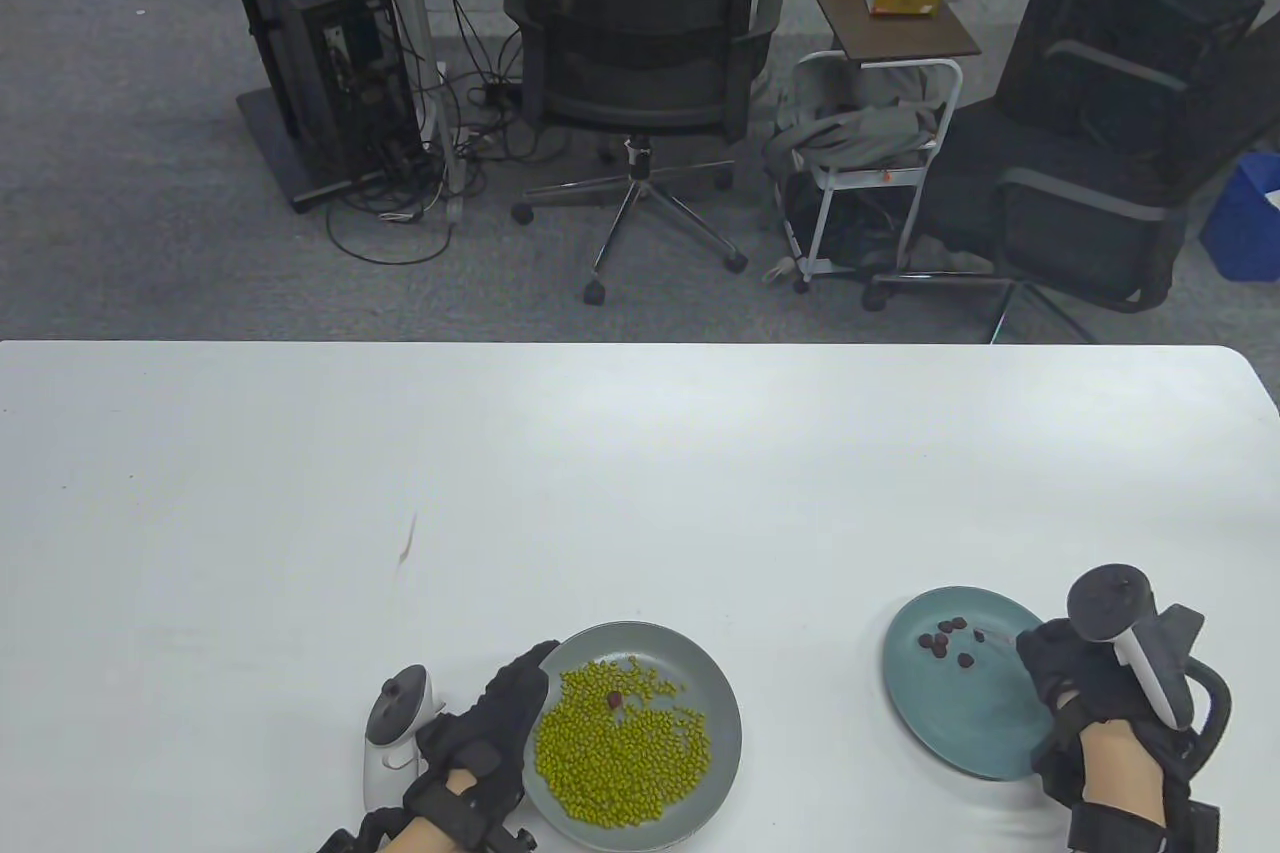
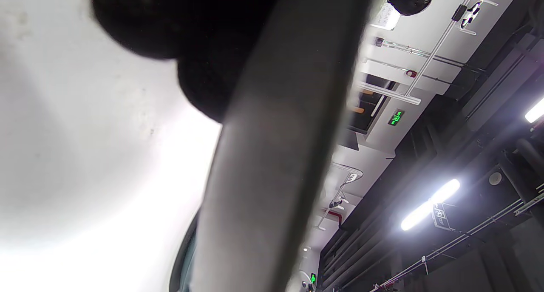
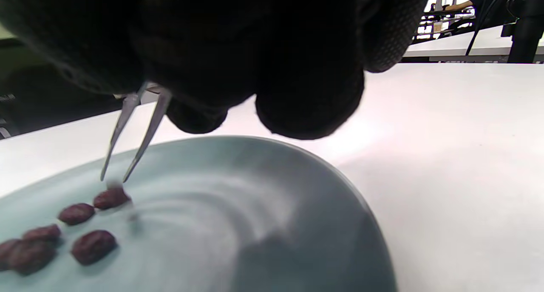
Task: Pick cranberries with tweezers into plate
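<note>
Metal tweezers [image 3: 131,134] above wrinkled cranberries [image 3: 111,197].

Plain white, unpatterned: bench [image 1: 300,493]. Grey: plate [image 1: 722,693] near left hand [image 1: 480,743]; filled with yellow-green beans [image 1: 620,753], one dark red cranberry [image 1: 615,698] among them. Teal-blue, unpatterned: second plate [image 1: 960,733]. Dark red, wrinkled: cranberries [image 1: 945,641] on teal plate. Silver-grey: tweezers [image 3: 136,130]. Black: both gloves, right hand [image 1: 1075,683] included. White: left tracker [image 1: 395,733]. Dark grey with white stem: right tracker [image 1: 1130,643].
</note>
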`<state>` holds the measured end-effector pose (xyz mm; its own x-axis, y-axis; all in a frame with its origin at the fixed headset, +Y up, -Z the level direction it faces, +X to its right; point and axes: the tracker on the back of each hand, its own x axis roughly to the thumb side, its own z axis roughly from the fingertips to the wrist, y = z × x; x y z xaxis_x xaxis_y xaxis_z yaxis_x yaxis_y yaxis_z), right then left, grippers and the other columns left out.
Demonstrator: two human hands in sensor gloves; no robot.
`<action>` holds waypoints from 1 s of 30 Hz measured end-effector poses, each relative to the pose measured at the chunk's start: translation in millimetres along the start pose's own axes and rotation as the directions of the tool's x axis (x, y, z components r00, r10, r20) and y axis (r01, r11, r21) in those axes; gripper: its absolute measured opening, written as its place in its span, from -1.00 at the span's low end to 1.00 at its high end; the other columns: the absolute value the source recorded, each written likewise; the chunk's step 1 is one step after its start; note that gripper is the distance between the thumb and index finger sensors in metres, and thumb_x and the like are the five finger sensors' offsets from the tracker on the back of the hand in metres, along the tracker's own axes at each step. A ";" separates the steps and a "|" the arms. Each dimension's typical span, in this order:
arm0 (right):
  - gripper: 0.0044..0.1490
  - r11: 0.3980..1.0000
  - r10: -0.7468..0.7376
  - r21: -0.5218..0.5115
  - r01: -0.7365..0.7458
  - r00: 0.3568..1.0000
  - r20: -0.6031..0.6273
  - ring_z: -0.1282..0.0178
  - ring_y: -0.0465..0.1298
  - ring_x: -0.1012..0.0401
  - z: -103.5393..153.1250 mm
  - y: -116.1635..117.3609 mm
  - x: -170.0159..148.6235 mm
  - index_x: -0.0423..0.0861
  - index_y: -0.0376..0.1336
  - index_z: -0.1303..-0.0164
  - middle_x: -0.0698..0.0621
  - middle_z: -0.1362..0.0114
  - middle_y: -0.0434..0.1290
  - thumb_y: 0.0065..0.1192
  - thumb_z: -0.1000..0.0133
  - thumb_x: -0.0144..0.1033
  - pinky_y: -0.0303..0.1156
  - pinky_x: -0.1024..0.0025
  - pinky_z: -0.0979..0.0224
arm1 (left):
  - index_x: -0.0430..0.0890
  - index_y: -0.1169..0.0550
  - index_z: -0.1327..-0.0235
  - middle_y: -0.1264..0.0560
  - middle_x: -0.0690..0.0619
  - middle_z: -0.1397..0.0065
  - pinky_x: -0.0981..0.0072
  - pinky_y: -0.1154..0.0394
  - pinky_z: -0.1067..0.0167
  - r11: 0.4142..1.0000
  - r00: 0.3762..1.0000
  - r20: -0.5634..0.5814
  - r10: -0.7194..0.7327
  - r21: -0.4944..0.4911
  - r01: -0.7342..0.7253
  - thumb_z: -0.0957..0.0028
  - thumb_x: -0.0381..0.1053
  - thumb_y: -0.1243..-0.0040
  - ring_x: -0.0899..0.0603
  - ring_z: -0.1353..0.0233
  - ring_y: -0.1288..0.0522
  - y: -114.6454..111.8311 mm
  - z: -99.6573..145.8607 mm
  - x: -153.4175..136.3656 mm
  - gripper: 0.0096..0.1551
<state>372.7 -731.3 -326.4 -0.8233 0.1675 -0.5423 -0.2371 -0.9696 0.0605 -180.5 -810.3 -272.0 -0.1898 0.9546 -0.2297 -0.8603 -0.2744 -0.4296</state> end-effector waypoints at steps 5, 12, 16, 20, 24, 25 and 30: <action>-0.39 0.997 -0.044 -0.056 0.044 0.999 -0.007 0.08 0.61 0.25 0.8 -4.5 -0.3 0.09 0.52 0.06 0.28 0.28 0.60 0.30 0.19 0.20 0.25 0.06 -0.51 | -0.03 -0.08 -0.45 -0.37 -0.05 -0.35 0.18 -0.64 0.28 1.000 1.000 0.001 0.001 -0.002 -0.001 -0.13 0.23 0.08 -0.15 0.12 -0.71 -0.1 0.1 0.4 -0.29; -0.38 0.958 -0.161 -0.204 0.200 0.968 0.190 0.03 0.60 0.25 28.2 -20.6 27.4 0.12 0.50 0.02 0.29 0.23 0.59 0.28 0.18 0.20 0.23 0.07 -0.54 | -0.02 -0.09 -0.45 -0.37 -0.05 -0.36 0.18 -0.64 0.28 1.000 1.000 -0.002 -0.002 -0.003 0.002 -0.13 0.23 0.08 -0.15 0.13 -0.71 -0.3 -0.2 -0.5 -0.29; -0.39 0.938 -0.095 -0.279 0.204 0.929 0.358 0.03 0.60 0.27 58.4 -20.3 65.9 0.14 0.49 0.02 0.32 0.24 0.58 0.27 0.17 0.21 0.23 0.08 -0.55 | -0.02 -0.09 -0.45 -0.37 -0.05 -0.36 0.18 -0.64 0.28 1.000 1.000 -0.011 -0.004 -0.004 0.004 -0.13 0.23 0.07 -0.14 0.13 -0.71 -1.3 -0.5 -1.6 -0.29; -0.39 0.921 -0.036 -0.312 0.234 0.847 0.531 0.01 0.59 0.28 94.7 -7.5 107.0 0.15 0.48 0.01 0.33 0.22 0.58 0.25 0.17 0.22 0.22 0.08 -0.56 | -0.02 -0.10 -0.45 -0.38 -0.05 -0.35 0.19 -0.65 0.29 1.000 1.000 -0.016 -0.003 -0.005 0.003 -0.13 0.23 0.07 -0.14 0.14 -0.71 -2.1 -0.8 -2.0 -0.29; -0.40 0.902 0.041 -0.337 0.270 0.723 0.689 0.01 0.59 0.28 137.2 0.7 140.2 0.17 0.48 0.02 0.33 0.22 0.57 0.25 0.18 0.23 0.21 0.09 -0.57 | -0.02 -0.10 -0.45 -0.39 -0.05 -0.35 0.19 -0.65 0.30 1.000 1.000 -0.018 -0.002 -0.008 0.001 -0.12 0.24 0.07 -0.14 0.15 -0.72 -2.8 -1.1 -2.3 -0.29; -0.40 0.891 0.046 -0.340 0.300 0.686 0.726 0.01 0.59 0.28 149.6 3.4 147.8 0.16 0.49 0.03 0.33 0.23 0.58 0.25 0.18 0.22 0.21 0.09 -0.57 | -0.02 -0.10 -0.45 -0.39 -0.05 -0.35 0.19 -0.65 0.30 1.000 1.000 -0.017 -0.002 -0.009 0.002 -0.12 0.23 0.07 -0.14 0.15 -0.72 -3.0 -1.1 -2.2 -0.29; -0.39 0.883 0.134 -0.338 0.324 0.517 0.845 -0.02 0.58 0.29 191.4 18.8 171.9 0.18 0.47 0.01 0.33 0.21 0.57 0.24 0.18 0.24 0.18 0.10 -0.59 | -0.02 -0.10 -0.44 -0.39 -0.05 -0.35 0.19 -0.65 0.31 1.000 1.000 -0.015 -0.003 -0.012 0.002 -0.12 0.23 0.07 -0.14 0.15 -0.72 -3.4 -1.5 -2.7 -0.29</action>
<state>128.0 -686.6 -258.1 -0.8934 0.1076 0.4362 -0.3021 -0.8626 -0.4058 -176.4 -812.2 -271.2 -0.1803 0.9535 -0.2417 -0.8549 -0.2734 -0.4409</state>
